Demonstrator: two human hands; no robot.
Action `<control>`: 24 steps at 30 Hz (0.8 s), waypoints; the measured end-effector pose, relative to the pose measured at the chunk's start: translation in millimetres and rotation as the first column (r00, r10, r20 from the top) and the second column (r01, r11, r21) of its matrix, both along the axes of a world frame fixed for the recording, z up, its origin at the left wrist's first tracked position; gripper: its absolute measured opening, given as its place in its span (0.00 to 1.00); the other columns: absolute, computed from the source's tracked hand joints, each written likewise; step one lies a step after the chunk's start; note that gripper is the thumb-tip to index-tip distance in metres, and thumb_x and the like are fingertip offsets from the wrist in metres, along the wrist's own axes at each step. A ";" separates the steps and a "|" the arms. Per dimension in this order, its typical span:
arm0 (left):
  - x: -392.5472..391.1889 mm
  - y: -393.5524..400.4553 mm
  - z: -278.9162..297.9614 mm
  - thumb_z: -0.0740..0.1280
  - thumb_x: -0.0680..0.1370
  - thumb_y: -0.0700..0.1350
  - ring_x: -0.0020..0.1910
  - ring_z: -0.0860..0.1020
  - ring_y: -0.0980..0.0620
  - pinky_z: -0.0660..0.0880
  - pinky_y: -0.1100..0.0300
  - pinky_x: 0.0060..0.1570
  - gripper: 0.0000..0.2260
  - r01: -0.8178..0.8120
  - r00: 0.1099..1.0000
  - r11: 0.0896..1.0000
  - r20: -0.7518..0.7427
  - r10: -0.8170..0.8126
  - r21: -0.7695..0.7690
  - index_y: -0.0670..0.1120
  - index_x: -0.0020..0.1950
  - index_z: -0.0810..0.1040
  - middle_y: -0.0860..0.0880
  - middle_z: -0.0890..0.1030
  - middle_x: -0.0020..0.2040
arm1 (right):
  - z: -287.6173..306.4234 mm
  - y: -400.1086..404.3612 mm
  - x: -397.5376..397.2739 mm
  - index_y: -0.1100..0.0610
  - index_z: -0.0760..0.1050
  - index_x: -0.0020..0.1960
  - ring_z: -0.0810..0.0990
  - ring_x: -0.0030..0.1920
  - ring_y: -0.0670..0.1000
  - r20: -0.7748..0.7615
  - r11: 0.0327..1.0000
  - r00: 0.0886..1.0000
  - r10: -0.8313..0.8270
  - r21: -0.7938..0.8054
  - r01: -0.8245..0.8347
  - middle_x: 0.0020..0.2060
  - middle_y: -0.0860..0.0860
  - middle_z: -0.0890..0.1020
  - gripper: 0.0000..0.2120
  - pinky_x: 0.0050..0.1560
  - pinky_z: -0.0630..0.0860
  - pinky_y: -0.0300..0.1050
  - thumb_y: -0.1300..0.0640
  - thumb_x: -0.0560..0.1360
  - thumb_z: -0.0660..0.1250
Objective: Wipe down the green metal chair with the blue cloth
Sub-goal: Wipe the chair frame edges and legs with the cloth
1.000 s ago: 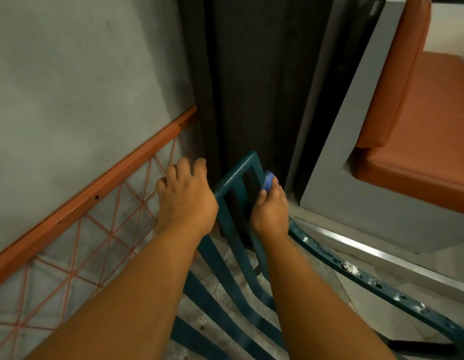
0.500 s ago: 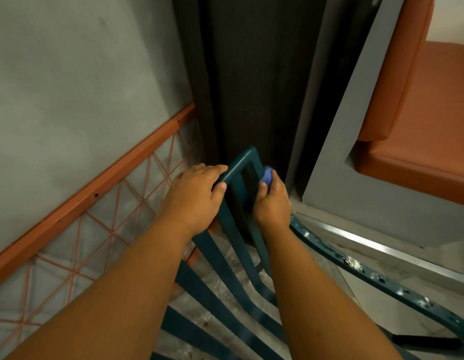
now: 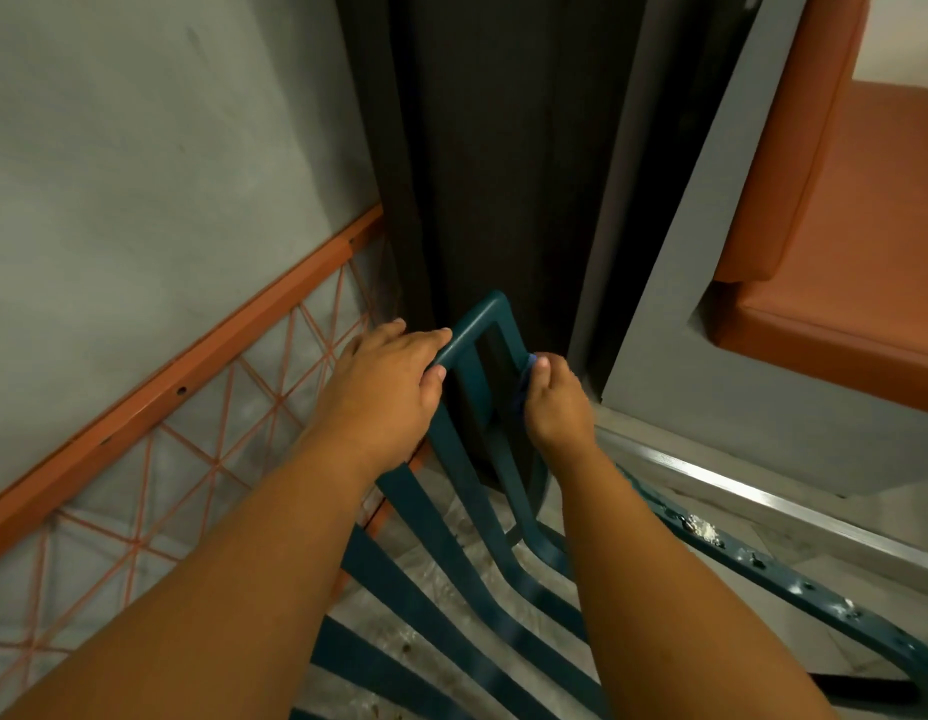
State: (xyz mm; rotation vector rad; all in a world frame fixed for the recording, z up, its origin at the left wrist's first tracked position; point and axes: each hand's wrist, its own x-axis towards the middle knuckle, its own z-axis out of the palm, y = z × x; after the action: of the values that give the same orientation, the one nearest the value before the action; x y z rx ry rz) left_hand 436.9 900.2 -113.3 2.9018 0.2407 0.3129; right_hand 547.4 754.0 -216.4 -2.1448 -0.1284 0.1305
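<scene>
The green metal chair (image 3: 482, 314) lies tipped below me, its slatted frame running from the bottom centre up to a looped end near the dark door. My left hand (image 3: 384, 392) grips the left bar of that loop, thumb curled round it. On the right bar, my right hand (image 3: 555, 407) presses the blue cloth (image 3: 524, 379); only a small fold of cloth shows between thumb and fingers. Both forearms cover much of the slats.
An orange metal frame with thin wire mesh (image 3: 181, 387) leans against the grey wall on the left. An orange cushioned bench (image 3: 836, 226) sits at the upper right behind a grey partition (image 3: 711, 304). A steel threshold strip (image 3: 763, 496) crosses the floor.
My left hand moved from the air onto the chair's left bar and closed on it. The right hand with the cloth slid slightly down the right bar.
</scene>
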 end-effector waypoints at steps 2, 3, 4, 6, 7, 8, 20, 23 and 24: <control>-0.4 -0.4 -1.3 0.57 0.81 0.49 0.72 0.61 0.49 0.58 0.52 0.69 0.19 -0.015 1.000 1.000 0.016 0.015 -0.003 0.51 0.72 0.66 0.48 0.72 0.69 | 17.0 10.2 10.8 0.45 0.73 0.58 0.79 0.50 0.56 -0.041 0.969 0.999 0.036 0.245 -0.025 0.49 0.54 0.79 0.16 0.51 0.77 0.57 0.43 0.82 0.49; -0.2 -0.4 -1.7 0.57 0.81 0.49 0.72 0.62 0.48 0.59 0.52 0.68 0.19 -0.024 0.999 1.000 0.025 0.024 -0.007 0.51 0.72 0.66 0.47 0.72 0.69 | 26.9 16.1 17.1 0.44 0.74 0.56 0.80 0.45 0.54 -0.060 0.925 0.995 0.085 0.377 -0.056 0.45 0.54 0.80 0.16 0.44 0.78 0.52 0.42 0.81 0.50; 0.0 -0.4 -1.8 0.58 0.80 0.49 0.72 0.62 0.48 0.59 0.52 0.68 0.19 -0.030 0.999 1.000 0.031 0.030 -0.010 0.51 0.72 0.67 0.45 0.72 0.69 | 35.7 20.5 22.5 0.44 0.76 0.55 0.78 0.39 0.53 -0.079 0.878 0.986 0.146 0.470 -0.093 0.40 0.53 0.79 0.17 0.38 0.75 0.47 0.41 0.80 0.50; 0.1 -0.4 -2.0 0.58 0.80 0.48 0.72 0.63 0.48 0.60 0.51 0.67 0.19 -0.028 0.999 1.000 0.033 0.028 -0.008 0.51 0.72 0.67 0.45 0.73 0.68 | 42.7 22.5 32.7 0.50 0.78 0.55 0.73 0.31 0.52 -0.154 0.840 0.953 0.259 0.523 -0.144 0.30 0.53 0.75 0.23 0.35 0.70 0.44 0.39 0.79 0.50; 0.0 -0.7 -2.4 0.58 0.80 0.48 0.72 0.63 0.48 0.60 0.51 0.67 0.19 -0.025 0.999 1.000 0.035 0.026 -0.007 0.51 0.72 0.68 0.44 0.73 0.68 | 43.5 21.0 38.4 0.55 0.79 0.53 0.75 0.33 0.53 -0.219 0.863 0.938 0.270 0.487 -0.135 0.29 0.53 0.77 0.24 0.39 0.72 0.47 0.40 0.79 0.52; -0.3 -0.8 -2.5 0.58 0.80 0.48 0.72 0.62 0.48 0.60 0.52 0.68 0.19 -0.025 0.999 1.000 0.038 0.025 -0.007 0.51 0.72 0.68 0.44 0.73 0.68 | 42.3 19.4 45.1 0.57 0.79 0.52 0.78 0.39 0.56 -0.294 0.902 0.920 0.260 0.415 -0.122 0.34 0.55 0.81 0.23 0.47 0.75 0.51 0.41 0.79 0.54; 0.7 0.0 -2.0 0.59 0.80 0.49 0.71 0.62 0.47 0.60 0.52 0.67 0.19 -0.036 0.999 0.999 0.032 0.037 -0.019 0.51 0.72 0.67 0.43 0.72 0.69 | 28.5 38.6 -32.6 0.50 0.66 0.72 0.65 0.70 0.46 0.314 0.924 0.948 -0.055 0.375 -0.071 0.70 0.49 0.70 0.24 0.70 0.60 0.36 0.57 0.78 0.63; 1.1 0.5 -1.7 0.59 0.80 0.49 0.71 0.62 0.47 0.60 0.52 0.67 0.20 -0.034 0.999 0.999 0.022 0.034 -0.019 0.51 0.72 0.67 0.42 0.71 0.69 | 12.6 38.8 -60.0 0.52 0.72 0.68 0.69 0.68 0.49 0.302 0.903 0.936 -0.180 0.427 0.036 0.65 0.48 0.74 0.25 0.67 0.58 0.28 0.66 0.73 0.64; 1.7 1.2 -2.2 0.58 0.80 0.49 0.71 0.62 0.47 0.60 0.52 0.67 0.20 -0.043 0.999 0.999 0.006 0.043 -0.019 0.52 0.72 0.66 0.42 0.70 0.70 | 10.8 39.0 -65.9 0.52 0.74 0.67 0.72 0.65 0.49 0.249 0.886 0.948 -0.199 0.458 0.065 0.61 0.45 0.75 0.24 0.66 0.62 0.30 0.66 0.73 0.64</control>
State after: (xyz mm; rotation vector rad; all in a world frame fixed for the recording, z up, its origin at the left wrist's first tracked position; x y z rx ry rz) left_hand 438.6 901.4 -115.6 2.8794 0.3043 0.3258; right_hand 481.5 793.0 -205.7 -1.6916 -0.1625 -0.2758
